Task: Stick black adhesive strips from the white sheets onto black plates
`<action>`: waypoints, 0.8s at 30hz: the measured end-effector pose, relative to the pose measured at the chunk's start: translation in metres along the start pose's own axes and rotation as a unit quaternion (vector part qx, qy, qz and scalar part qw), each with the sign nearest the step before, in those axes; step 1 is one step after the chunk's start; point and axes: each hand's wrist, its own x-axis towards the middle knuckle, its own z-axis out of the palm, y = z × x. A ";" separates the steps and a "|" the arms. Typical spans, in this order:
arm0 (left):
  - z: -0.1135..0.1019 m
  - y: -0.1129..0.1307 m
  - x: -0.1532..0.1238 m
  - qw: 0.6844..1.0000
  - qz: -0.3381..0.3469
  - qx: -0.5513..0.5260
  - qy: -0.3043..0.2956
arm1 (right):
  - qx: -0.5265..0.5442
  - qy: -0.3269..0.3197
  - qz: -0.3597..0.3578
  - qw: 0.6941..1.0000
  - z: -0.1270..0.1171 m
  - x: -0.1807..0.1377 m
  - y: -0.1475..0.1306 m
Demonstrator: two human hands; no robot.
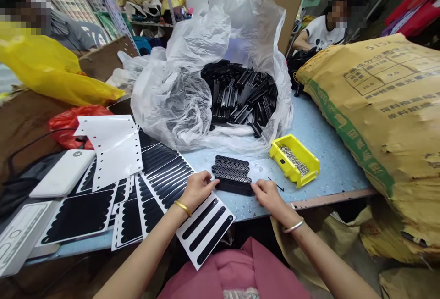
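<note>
Even, fairly bright indoor light is falling from above, leaving only soft shadows. The clear plastic bag is throwing pale glare, and the tabletop is showing a dull sheen. Wide-angle distortion is bending the edges, faces are appearing pixelated, and the centre is staying sharp.

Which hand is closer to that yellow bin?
Right. The right hand rests just left of the yellow bin, not touching; the left hand is farther left, across the black stack.

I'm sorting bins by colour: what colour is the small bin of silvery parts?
The bin is yellow; head view.
</note>
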 end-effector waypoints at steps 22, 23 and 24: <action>0.006 -0.005 0.026 0.987 0.033 -0.112 0.106 | 0.211 0.215 -0.041 0.953 0.000 0.041 0.002; 0.015 -0.004 0.029 0.983 0.033 -0.143 0.111 | 0.221 0.236 -0.054 0.945 0.005 0.048 -0.001; 0.025 -0.002 0.033 0.979 0.023 -0.171 0.107 | 0.222 0.239 -0.062 0.943 0.012 0.054 -0.006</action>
